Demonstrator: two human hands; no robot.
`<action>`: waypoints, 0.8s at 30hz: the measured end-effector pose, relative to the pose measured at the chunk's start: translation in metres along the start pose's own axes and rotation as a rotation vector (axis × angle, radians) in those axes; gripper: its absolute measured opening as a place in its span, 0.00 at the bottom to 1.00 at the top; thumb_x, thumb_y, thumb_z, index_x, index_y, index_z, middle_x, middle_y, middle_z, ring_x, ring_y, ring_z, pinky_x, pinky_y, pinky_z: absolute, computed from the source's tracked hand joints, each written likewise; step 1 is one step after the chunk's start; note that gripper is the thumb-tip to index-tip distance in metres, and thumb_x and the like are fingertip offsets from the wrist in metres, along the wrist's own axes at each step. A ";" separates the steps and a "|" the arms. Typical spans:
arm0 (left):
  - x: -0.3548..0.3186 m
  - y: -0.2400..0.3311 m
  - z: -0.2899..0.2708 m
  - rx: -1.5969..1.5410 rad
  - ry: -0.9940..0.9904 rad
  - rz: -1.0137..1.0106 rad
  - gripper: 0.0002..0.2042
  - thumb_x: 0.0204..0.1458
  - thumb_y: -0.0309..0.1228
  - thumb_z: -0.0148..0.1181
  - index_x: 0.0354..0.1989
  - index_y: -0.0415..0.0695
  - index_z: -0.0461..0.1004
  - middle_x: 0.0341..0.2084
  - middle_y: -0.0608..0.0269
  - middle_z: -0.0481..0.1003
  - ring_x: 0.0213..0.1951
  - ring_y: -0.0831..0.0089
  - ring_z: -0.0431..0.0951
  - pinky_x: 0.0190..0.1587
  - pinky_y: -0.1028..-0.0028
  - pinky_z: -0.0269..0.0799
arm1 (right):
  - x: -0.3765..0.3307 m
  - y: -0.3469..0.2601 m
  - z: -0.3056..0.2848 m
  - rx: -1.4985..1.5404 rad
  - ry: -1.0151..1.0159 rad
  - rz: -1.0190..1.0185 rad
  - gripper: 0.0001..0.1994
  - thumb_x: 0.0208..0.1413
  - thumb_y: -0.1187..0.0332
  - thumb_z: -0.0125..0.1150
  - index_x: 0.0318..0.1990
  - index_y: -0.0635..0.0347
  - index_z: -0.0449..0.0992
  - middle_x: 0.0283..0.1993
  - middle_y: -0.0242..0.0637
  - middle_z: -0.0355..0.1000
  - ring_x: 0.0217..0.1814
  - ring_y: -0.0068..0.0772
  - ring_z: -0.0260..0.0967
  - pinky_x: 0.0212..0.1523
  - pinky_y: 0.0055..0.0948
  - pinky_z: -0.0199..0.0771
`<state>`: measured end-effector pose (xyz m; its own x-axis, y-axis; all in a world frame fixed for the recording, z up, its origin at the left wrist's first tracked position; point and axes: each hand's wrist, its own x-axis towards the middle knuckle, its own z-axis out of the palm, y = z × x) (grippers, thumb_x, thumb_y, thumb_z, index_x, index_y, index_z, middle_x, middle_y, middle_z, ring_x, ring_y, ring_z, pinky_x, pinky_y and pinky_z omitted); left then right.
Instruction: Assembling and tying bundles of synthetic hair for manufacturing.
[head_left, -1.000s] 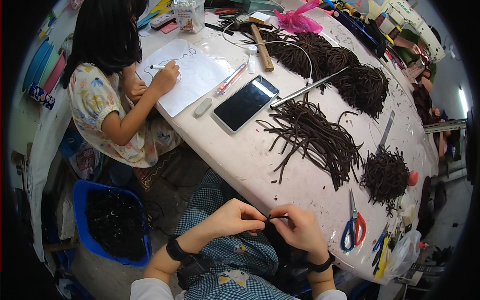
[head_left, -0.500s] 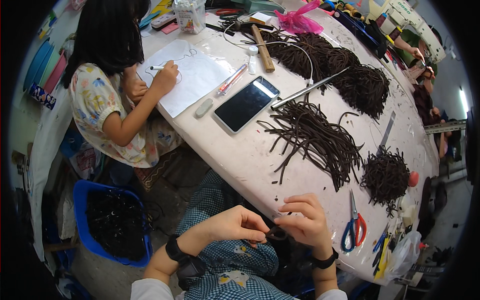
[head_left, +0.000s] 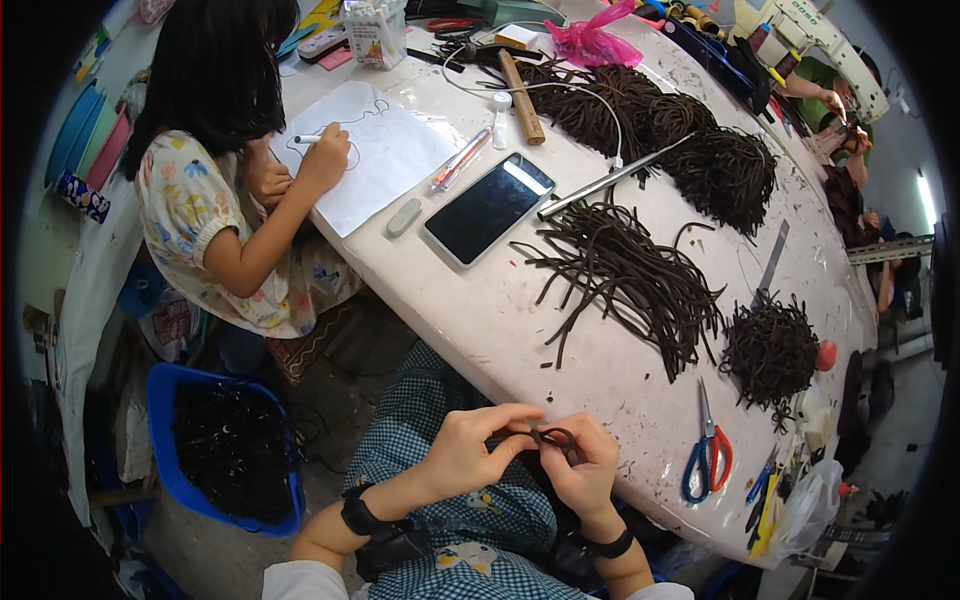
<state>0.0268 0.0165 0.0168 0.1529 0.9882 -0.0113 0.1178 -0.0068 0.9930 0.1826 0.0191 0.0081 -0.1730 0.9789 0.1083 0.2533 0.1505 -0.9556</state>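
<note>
Dark brown, thin, flexible cord (head_left: pixel 560 437) curves in a loop by the pale, plastic-covered counter's (head_left: pixel 480 310) near edge, fingers of our left hand (head_left: pixel 468 452) and right hand (head_left: pixel 582 472) pinching it. We seem mid-looping; the next move calls for steady crossing strands.
</note>
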 end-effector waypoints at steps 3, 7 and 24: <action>0.002 -0.003 -0.002 0.142 0.000 0.127 0.10 0.39 0.19 0.59 0.34 0.37 0.74 0.24 0.59 0.75 0.27 0.78 0.75 0.29 0.81 0.71 | -0.006 0.008 0.002 0.042 0.034 0.024 0.04 0.39 0.80 0.58 0.26 0.63 0.73 0.22 0.29 0.65 0.16 0.11 0.56 0.17 0.11 0.52; 0.001 -0.001 -0.001 -0.005 -0.056 -0.023 0.08 0.40 0.20 0.59 0.32 0.36 0.74 0.25 0.59 0.75 0.28 0.79 0.75 0.30 0.82 0.71 | -0.011 0.009 -0.003 0.120 -0.019 0.105 0.04 0.43 0.80 0.55 0.29 0.65 0.73 0.23 0.30 0.67 0.18 0.13 0.59 0.18 0.11 0.56; 0.002 -0.009 0.003 -0.312 -0.059 -0.294 0.09 0.44 0.20 0.56 0.35 0.33 0.72 0.27 0.58 0.75 0.30 0.79 0.74 0.33 0.83 0.70 | -0.003 -0.003 -0.006 -0.095 -0.060 -0.160 0.07 0.37 0.77 0.63 0.28 0.61 0.76 0.25 0.32 0.70 0.15 0.15 0.58 0.15 0.14 0.57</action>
<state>0.0286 0.0177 0.0077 0.2139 0.9307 -0.2967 -0.1363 0.3292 0.9344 0.1880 0.0161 0.0121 -0.2743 0.9320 0.2371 0.3060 0.3183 -0.8972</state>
